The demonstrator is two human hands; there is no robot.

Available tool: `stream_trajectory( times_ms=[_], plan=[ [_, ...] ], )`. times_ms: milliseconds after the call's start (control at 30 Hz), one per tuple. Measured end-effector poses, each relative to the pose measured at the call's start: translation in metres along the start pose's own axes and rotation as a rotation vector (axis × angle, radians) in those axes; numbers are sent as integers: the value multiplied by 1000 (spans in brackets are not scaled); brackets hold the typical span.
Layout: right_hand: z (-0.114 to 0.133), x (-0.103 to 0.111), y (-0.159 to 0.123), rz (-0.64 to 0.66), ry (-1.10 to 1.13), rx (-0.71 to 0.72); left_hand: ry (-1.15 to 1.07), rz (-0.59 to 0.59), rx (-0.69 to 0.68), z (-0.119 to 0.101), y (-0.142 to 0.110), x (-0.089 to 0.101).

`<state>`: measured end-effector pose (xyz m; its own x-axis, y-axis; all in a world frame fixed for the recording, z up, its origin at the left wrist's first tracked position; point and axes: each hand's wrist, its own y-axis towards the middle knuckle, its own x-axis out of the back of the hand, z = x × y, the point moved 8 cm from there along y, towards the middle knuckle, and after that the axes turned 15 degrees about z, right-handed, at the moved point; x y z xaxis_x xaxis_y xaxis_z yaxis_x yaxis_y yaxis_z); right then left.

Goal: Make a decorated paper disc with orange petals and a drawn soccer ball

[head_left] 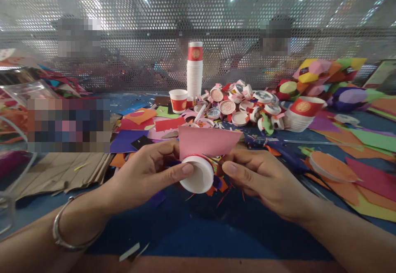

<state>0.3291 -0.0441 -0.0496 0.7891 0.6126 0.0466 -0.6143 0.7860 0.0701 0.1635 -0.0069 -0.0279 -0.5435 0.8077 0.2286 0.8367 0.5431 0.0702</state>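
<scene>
My left hand (pixel 154 165) is closed on a short white paper cup piece (pixel 198 177), thumb pressed on its rim and fingers behind. The piece is tilted, its round white face towards me, with a red edge at the top. A pink paper sheet (pixel 210 141) stands up just behind and above it; whether it is fastened there I cannot tell. On the other side, my right hand (pixel 252 174) pinches a thin dark pointed tool (pixel 214 160) whose tip reaches the cup piece's upper edge. Most of that tool is hidden by the fingers.
Behind are a tall cup stack (pixel 194 74), a single red-and-white cup (pixel 178 100) and a heap of cut cup pieces (pixel 227 107). More stacked cups (pixel 301 114) lean at right. Coloured paper (pixel 375 141) and brown paper (pixel 58 174) lie at the sides. A perforated metal screen (pixel 123 58) rises behind.
</scene>
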Motion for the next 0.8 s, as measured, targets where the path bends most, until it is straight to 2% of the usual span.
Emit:
stream_trajectory(
  times_ms=[333,533,800],
  plan=[
    [-3,0,-2,1,-15,6,251,-152,67,-3,-6,6],
    [1,-3,1,3,-26,8,222,-135,31,-4,-6,3],
    [1,-2,2,9,-15,26,233,-136,51,-2,-8,5]
  ],
)
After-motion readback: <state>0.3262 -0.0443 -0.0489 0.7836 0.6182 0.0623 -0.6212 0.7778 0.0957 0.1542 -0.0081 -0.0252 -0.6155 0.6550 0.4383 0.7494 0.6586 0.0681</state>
